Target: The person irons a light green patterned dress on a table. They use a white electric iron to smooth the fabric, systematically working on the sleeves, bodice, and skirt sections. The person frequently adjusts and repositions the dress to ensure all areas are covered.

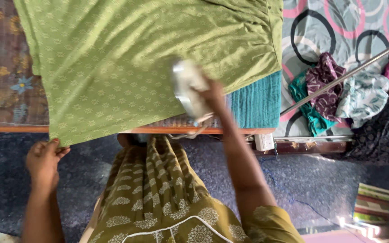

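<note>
Green printed garment (127, 58) spread flat on the surface (10, 128), covering most of the frame from 9 to 1 o'clock; its near hem hangs just over the wooden front edge.

Right hand (210, 92) at roughly centre, slightly toward 1 o'clock: grip closed around the handle of a white iron (187, 87), soleplate down on the garment near its lower right corner. Iron is motion-blurred, so the exact tilt is hard to call. A cord (190, 134) drops from it over the surface edge.

Left hand (43, 157) at 8 o'clock: fingers pinched on the garment's lower left hem corner, just below the surface edge.

Under the garment: a brown floral cover (1, 67) showing at 9 o'clock, a teal ribbed cloth (255, 103) showing at 3 o'clock just right of the iron.

Past that, at 2 to 3 o'clock: a bed sheet with ring pattern (338, 27), a heap of crumpled clothes (338, 90) on it, a metal rod (347, 74) slanting across the heap. White power socket block (264, 141) sits just below the surface's right end. Stack of folded items (373, 202) at 4 o'clock on the dark blue floor (311, 180).
</note>
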